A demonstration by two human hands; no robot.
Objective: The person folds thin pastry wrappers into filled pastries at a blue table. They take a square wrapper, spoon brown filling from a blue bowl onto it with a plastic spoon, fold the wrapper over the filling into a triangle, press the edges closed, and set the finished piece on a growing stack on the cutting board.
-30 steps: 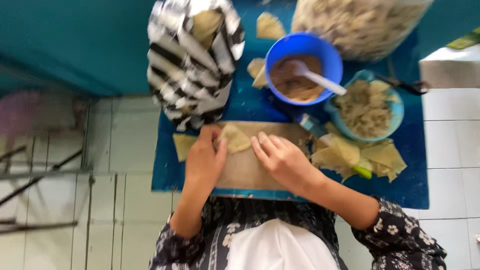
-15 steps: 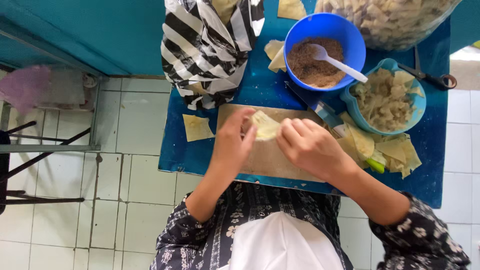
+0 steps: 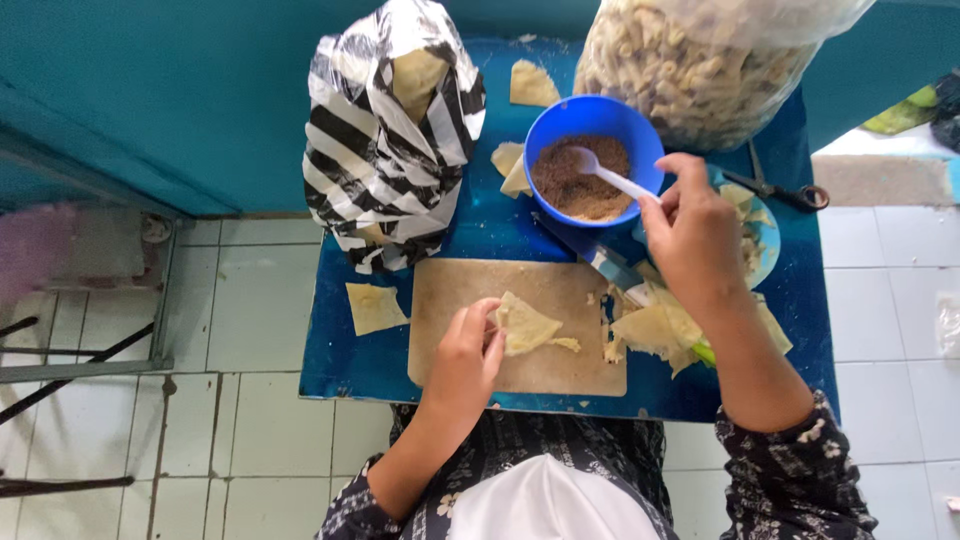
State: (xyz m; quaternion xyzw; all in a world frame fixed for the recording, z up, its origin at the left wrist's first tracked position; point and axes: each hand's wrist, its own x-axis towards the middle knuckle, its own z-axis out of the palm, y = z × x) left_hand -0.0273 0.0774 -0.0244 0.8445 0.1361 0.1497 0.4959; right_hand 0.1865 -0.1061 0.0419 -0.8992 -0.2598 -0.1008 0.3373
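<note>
Left hand (image 3: 468, 355) pinning the folded wrapper (image 3: 527, 325) on the cutting board (image 3: 520, 335), right hand (image 3: 690, 235) pinching the white spoon (image 3: 610, 178) in the blue bowl (image 3: 590, 130); risk of spilling brown filling if overloaded.

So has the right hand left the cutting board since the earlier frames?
Yes. The right hand has moved off the cutting board toward the blue bowl and now grips the white spoon.

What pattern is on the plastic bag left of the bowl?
Black and white stripes on the plastic bag, clearest in the head view, beside the blue bowl.
</note>
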